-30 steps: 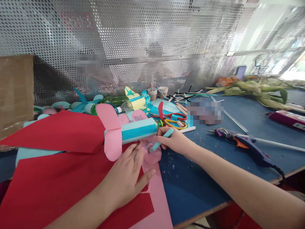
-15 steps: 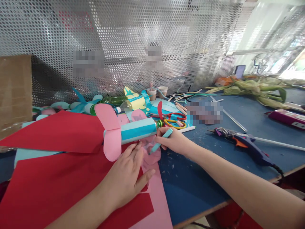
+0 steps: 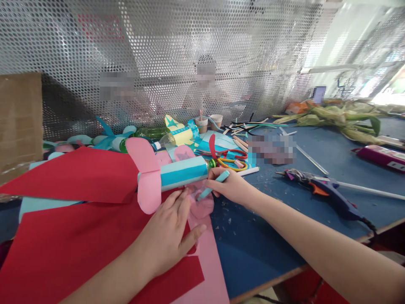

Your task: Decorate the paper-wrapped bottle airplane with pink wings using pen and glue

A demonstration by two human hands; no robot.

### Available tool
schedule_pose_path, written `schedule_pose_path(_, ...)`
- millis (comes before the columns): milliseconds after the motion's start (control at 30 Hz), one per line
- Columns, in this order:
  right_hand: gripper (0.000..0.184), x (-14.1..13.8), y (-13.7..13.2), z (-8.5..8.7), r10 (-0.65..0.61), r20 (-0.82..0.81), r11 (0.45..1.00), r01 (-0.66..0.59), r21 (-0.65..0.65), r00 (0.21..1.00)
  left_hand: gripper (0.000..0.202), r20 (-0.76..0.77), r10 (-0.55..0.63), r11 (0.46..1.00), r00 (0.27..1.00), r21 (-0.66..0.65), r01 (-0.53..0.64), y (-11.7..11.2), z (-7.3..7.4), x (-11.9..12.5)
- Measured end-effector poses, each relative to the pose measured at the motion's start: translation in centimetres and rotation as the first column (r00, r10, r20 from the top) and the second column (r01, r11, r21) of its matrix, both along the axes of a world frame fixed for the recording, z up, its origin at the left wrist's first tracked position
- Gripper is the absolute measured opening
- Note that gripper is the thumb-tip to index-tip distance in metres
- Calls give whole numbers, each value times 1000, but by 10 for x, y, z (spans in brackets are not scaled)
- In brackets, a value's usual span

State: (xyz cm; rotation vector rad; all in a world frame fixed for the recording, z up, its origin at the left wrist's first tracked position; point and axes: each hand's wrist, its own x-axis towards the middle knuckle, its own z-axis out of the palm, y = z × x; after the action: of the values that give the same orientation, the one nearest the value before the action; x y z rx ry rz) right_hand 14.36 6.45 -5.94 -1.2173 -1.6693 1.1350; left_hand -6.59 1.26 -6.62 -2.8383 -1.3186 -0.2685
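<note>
My right hand (image 3: 232, 185) grips a light blue marker (image 3: 213, 186), its tip down on a pink, rounded paper piece (image 3: 202, 204). Faint dark marks show on that piece. My left hand (image 3: 172, 230) lies flat, fingers stretched, across the pink piece's left side and the red paper (image 3: 79, 249). Just beyond the hands rests a bottle wrapped in light and darker blue paper (image 3: 183, 172), its green neck pointing right. Pink paper wings (image 3: 148, 179) stand at the bottle's left end. Under the red paper a pink sheet (image 3: 211, 261) shows.
Right of my hands lies a blue glue gun (image 3: 319, 188) with its cord and a glue stick. Scissors (image 3: 232, 162) lie behind the bottle. Farther back are a yellow-wrapped bottle (image 3: 180, 136), paper cups (image 3: 209, 122), and corn husks (image 3: 341, 116). A cardboard sheet (image 3: 20, 122) stands left.
The marker's tip has shifted slightly up on the pink piece. My left hand has stayed in place.
</note>
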Motion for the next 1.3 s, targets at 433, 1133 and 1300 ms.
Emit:
schedule_pose_path(433, 22, 2, 1, 1, -112, -20, 993, 113, 32, 993, 68, -33, 11, 1000, 999, 4, -11, 0, 2, 2)
schedule_pose_path(1133, 21, 3, 5, -3, -156, 46, 985, 152, 85, 987, 68, -62, 15, 1000, 998, 0, -15, 0, 0, 1)
schedule_pose_path(1300, 20, 3, 6, -5, -151, 38, 986, 148, 76, 988, 70, -67, 14, 1000, 998, -1, -14, 0, -1, 2)
